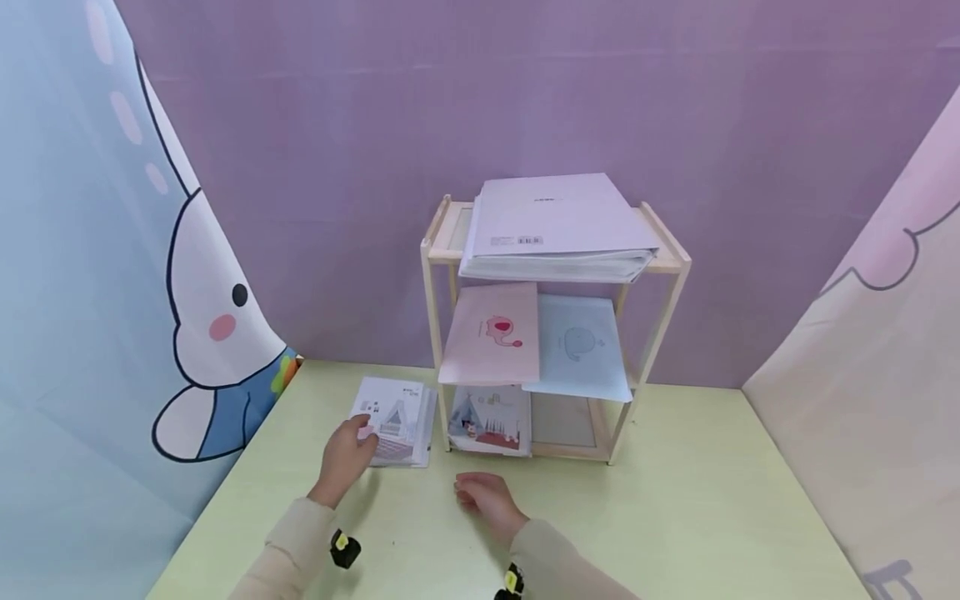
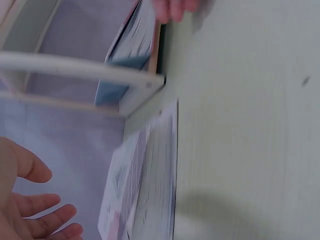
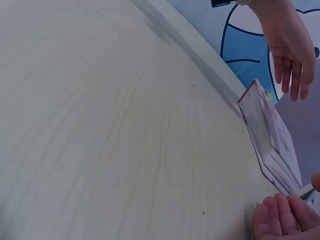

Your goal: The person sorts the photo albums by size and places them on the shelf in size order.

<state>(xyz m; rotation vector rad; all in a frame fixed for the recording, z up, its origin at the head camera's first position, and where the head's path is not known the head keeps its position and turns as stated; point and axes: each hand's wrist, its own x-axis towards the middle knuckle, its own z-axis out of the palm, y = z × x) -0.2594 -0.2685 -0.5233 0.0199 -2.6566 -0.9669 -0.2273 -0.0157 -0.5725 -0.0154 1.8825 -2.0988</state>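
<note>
My left hand [image 1: 348,458] hovers over the near left edge of a small stack of books [image 1: 405,408] on the table, left of the rack. Its fingers are relaxed, and in the left wrist view the hand [image 2: 35,205] stands apart from the stack [image 2: 155,185]. The top cover shows a tent-like drawing. In front of the rack, my right hand [image 1: 489,502] is above the table with its fingers loosely bent and nothing in it. A book with an illustrated cover [image 1: 491,421] lies on the rack's bottom level, left side.
The light wooden rack [image 1: 432,308] has three levels. Large white books [image 1: 555,217] lie on top. A pink elephant book [image 1: 480,350] and a light blue whale book [image 1: 581,367] lie side by side in the middle. Printed and purple cloths surround the pale green table [image 1: 705,483].
</note>
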